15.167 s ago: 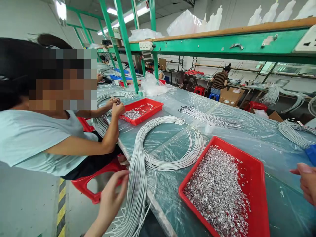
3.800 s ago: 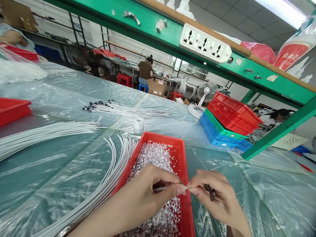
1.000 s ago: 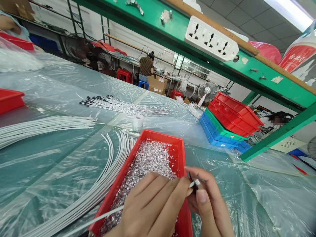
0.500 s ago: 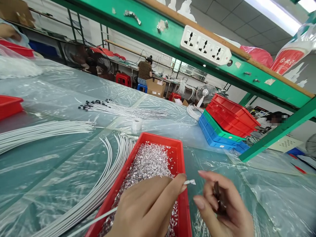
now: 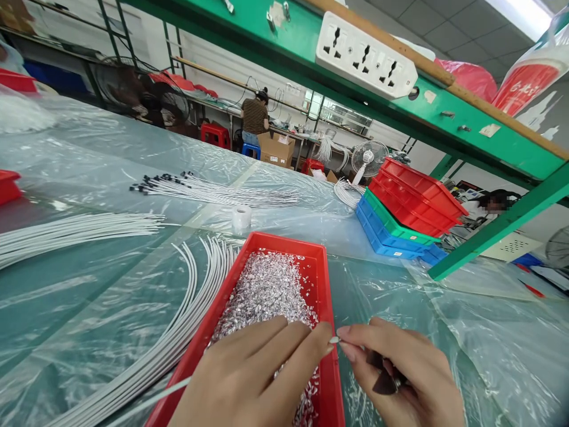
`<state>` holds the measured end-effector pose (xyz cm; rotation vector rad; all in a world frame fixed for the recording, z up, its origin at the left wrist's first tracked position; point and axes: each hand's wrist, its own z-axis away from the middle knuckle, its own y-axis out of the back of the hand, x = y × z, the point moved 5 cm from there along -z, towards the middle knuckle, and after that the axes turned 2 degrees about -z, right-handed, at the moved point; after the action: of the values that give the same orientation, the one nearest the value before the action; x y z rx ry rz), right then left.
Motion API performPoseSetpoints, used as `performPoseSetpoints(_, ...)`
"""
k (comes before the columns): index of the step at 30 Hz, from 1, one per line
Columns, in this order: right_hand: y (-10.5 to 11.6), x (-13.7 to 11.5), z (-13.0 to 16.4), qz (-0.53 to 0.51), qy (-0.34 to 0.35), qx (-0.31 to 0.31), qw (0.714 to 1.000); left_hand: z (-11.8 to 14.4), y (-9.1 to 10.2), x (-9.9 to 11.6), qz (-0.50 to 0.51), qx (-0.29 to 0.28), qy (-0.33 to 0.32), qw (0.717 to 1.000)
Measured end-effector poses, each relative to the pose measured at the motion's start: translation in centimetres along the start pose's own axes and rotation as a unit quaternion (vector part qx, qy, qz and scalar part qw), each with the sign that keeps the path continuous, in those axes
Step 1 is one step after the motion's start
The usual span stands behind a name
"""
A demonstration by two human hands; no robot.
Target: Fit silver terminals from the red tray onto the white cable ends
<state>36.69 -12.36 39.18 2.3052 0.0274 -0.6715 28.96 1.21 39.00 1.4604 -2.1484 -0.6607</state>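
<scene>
My left hand (image 5: 253, 376) is closed over the red tray and grips a white cable (image 5: 153, 403), which trails out behind it to the lower left. The cable's short end pokes out beyond my left fingertips. My right hand (image 5: 400, 370) pinches that end between thumb and index finger, just past the tray's right rim. Tucked in the right palm is a small dark metal tool (image 5: 386, 382); its kind is partly hidden by the fingers. The red tray (image 5: 329, 296) holds a heap of small shiny silver scraps (image 5: 271, 284) beneath my left hand.
White cable bundles (image 5: 178, 338) lie left of the tray. A black-tipped bundle (image 5: 213, 191) and a white roll (image 5: 242, 219) lie farther back. Stacked bins (image 5: 413, 198) stand right, near a green frame post (image 5: 498, 228). A power strip (image 5: 365, 56) hangs overhead. A person (image 5: 255, 118) sits far off.
My right hand has moved left and its spread thumb and index finger have closed on the cable's end. The dark tool has turned in the palm. The view has shifted slightly.
</scene>
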Motion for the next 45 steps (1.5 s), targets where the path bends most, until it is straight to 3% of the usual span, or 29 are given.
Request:
performPoseSetpoints(7, 0.1, -0.1, -0.3, -0.033, -0.017, -0.04, 0.999, -0.1, -1.1, -0.3, 0.072, -0.038, 0.016, 0.997)
performPoseSetpoints(14, 0.0, 0.3, -0.4, -0.085, -0.059, -0.076, 0.992, 0.4, -1.9, -0.9, 0.167, -0.121, 0.057, 0.977)
performPoseSetpoints(20, -0.3, 1.1, -0.3, -0.139, -0.132, -0.106, 0.976, -0.2, -1.5, -0.5, 0.146, -0.086, 0.025, 0.985)
performPoseSetpoints(25, -0.9, 1.5, -0.6, -0.18, -0.124, -0.156, 0.963, 0.0, -1.6, -0.6, 0.127, -0.097, -0.007, 0.987)
performPoseSetpoints(30, -1.2, 2.1, -0.7, -0.217, -0.161, -0.172, 0.947, 0.6, -1.9, -0.6, 0.144, -0.127, -0.011, 0.981)
performPoseSetpoints(35, -1.6, 2.4, -0.4, -0.263, -0.245, -0.206, 0.91, 0.2, -1.7, -0.8, 0.148, -0.124, -0.017, 0.981)
performPoseSetpoints(45, -2.3, 3.0, -0.7, -0.381, -0.256, -0.215, 0.862, 1.1, -2.3, -1.1, 0.183, -0.104, -0.007, 0.978)
